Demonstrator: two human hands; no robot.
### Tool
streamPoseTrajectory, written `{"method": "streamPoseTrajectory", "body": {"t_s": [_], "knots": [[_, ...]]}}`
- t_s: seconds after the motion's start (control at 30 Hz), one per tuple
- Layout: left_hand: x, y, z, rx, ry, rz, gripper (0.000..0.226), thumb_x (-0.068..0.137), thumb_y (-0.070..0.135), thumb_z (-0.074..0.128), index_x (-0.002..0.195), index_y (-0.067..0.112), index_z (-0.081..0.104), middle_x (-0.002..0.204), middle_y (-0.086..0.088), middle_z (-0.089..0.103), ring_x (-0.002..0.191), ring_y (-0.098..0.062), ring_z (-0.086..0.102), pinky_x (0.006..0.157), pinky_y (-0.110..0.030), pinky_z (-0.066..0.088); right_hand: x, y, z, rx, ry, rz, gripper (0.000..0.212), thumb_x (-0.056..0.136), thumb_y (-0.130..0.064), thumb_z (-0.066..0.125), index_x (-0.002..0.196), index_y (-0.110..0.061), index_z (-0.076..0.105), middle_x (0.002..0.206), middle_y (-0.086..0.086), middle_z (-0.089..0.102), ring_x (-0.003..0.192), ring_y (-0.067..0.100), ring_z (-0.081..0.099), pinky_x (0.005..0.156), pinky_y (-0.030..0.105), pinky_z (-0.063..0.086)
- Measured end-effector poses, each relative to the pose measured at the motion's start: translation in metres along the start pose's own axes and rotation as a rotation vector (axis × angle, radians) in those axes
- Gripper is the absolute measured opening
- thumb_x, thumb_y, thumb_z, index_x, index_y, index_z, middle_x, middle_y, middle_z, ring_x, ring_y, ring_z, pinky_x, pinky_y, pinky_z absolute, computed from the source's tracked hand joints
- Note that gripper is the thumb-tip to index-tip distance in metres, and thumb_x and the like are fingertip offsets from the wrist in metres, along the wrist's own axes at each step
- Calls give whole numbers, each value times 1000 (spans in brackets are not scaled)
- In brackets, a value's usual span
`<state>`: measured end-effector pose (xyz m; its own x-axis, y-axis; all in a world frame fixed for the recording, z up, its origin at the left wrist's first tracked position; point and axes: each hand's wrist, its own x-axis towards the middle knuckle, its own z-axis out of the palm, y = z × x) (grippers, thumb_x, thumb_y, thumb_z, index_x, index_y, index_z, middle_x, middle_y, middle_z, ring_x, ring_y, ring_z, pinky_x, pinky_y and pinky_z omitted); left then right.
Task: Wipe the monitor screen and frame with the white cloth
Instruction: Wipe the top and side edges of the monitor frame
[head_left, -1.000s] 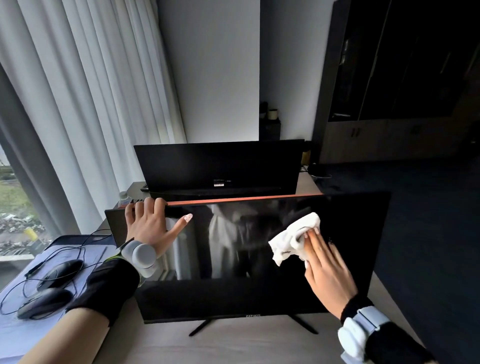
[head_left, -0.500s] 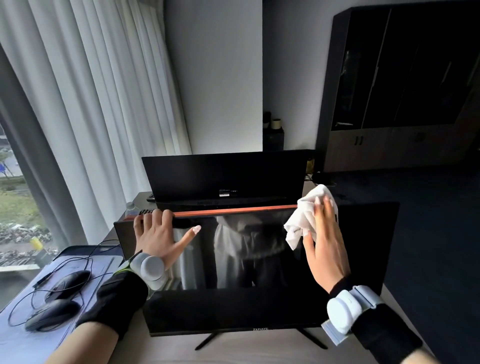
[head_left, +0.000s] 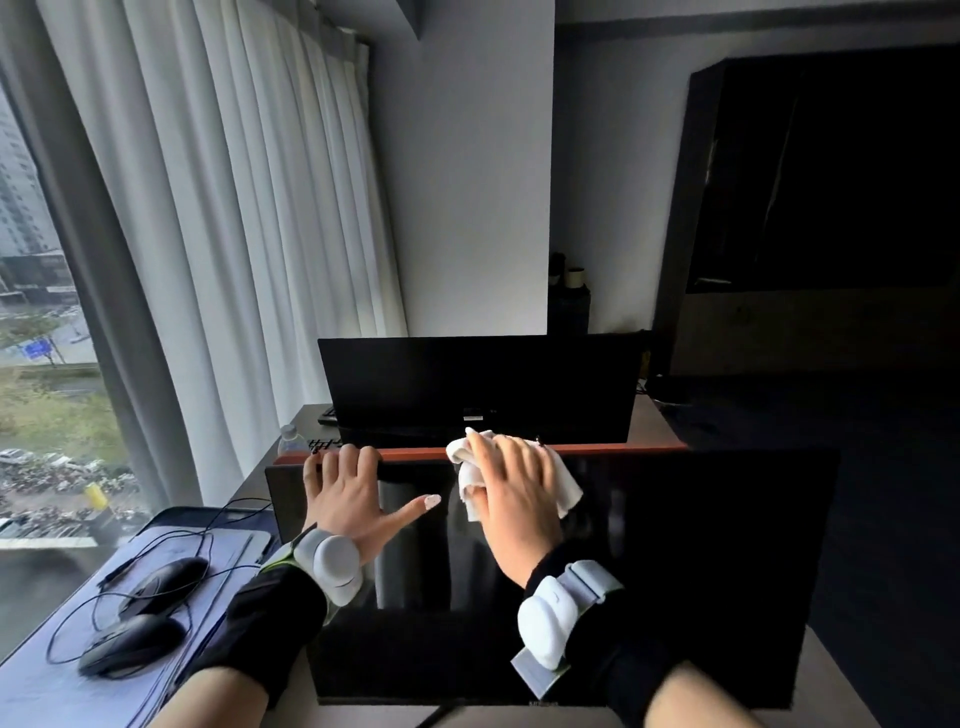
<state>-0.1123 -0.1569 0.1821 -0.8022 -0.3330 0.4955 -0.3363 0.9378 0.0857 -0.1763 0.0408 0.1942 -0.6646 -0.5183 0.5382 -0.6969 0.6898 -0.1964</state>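
A black monitor (head_left: 691, 561) stands on the desk right in front of me, its dark screen reflecting the room. My left hand (head_left: 353, 504) grips the monitor's top edge at the upper left, fingers hooked over it and thumb spread on the glass. My right hand (head_left: 519, 509) presses the white cloth (head_left: 563, 488) flat against the top middle of the screen, at the upper frame edge. The cloth bunches out above the fingertips and to the right of the hand.
A second black monitor (head_left: 483, 387) stands just behind, beyond an orange-brown divider strip (head_left: 623, 449). Two black mice (head_left: 140, 623) with tangled cables lie on a bluish mat (head_left: 41, 686) at the left. White curtains (head_left: 234, 234) hang left; a dark cabinet (head_left: 821, 208) stands right.
My right hand has swept the cloth from the right part of the screen up and then left along the top edge to the middle. My left hand stayed on the top left edge.
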Motion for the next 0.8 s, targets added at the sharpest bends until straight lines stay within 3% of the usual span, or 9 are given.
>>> {"method": "streamPoseTrajectory", "body": {"t_s": [0.23, 0.37, 0.47, 0.53, 0.7, 0.8], "knots": [[1, -3, -4, -15, -47, 29, 90, 49, 87, 46, 115, 25, 44, 106, 6, 42, 109, -22, 41, 110, -46, 19, 22, -39, 21, 100, -73, -85, 57, 94, -34, 41, 148, -31, 20, 134, 2, 42, 127, 22, 35, 113, 39, 11], [4, -2, -7, 31, -97, 34, 97, 47, 93, 44, 117, 25, 41, 111, 6, 41, 113, -21, 39, 111, -45, 13, 21, -18, 16, 111, -30, -102, 56, 89, -45, 25, 143, -34, 28, 121, -2, 52, 115, 20, 47, 107, 38, 28], [3, -3, -10, 55, -94, 42, 101, 46, 94, 39, 116, 22, 42, 112, 4, 42, 113, -23, 39, 111, -44, 14, 12, 13, 6, 68, 45, -85, 54, 86, -51, 29, 137, -34, 35, 106, -8, 56, 100, 15, 55, 97, 30, 35], [1, -2, -13, 48, -74, 46, 102, 45, 94, 39, 115, 20, 44, 112, 3, 45, 112, -26, 40, 110, -44, 16, 3, 39, -7, 13, 77, -68, 56, 84, -53, 31, 135, -33, 40, 101, -11, 57, 93, 12, 57, 93, 24, 28], [1, 4, -23, 70, -128, 29, 120, 34, 103, 19, 116, 19, 44, 114, 0, 45, 114, -27, 40, 109, -44, 17, -24, 113, -46, -29, 56, 32, 60, 82, -50, 41, 139, -31, 40, 110, -7, 57, 104, 17, 54, 99, 29, 23], [0, 7, -24, 100, -142, 26, 118, 32, 103, 24, 114, 20, 44, 114, 1, 46, 114, -27, 40, 109, -44, 18, -46, 161, -70, -8, 71, 113, 59, 81, -44, 53, 138, -30, 43, 113, -5, 57, 107, 20, 52, 99, 33, 28]]}}
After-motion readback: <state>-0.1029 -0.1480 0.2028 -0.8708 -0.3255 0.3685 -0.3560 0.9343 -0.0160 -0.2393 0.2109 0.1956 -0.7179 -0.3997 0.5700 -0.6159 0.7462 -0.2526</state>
